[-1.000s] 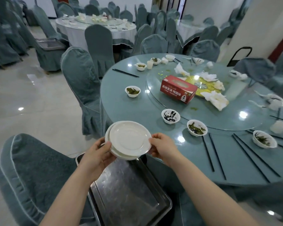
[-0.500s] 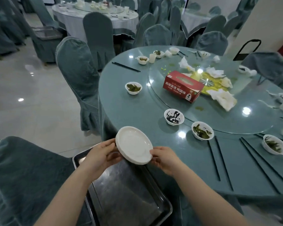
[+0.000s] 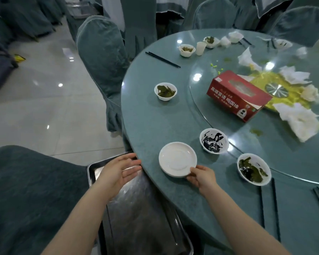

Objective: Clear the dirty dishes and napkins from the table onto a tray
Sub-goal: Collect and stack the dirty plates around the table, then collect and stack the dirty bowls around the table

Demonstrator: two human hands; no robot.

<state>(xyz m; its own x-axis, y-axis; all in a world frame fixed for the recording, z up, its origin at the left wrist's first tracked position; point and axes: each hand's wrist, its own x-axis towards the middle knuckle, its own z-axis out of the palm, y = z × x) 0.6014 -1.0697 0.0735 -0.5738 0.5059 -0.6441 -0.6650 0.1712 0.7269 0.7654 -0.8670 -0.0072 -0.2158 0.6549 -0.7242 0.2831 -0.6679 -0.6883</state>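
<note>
Single head-worn wide-angle view, facing forward and down.
The camera looks from above the near edge of the round table [image 3: 155,126], close over a tray [image 3: 136,208] below; straight lines bend toward the frame borders.

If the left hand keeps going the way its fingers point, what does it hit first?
Probably the rim of the table: the left hand hangs open over the tray, fingers aimed right at the edge. Past that lies the white plate. Depth is unclear.
</note>
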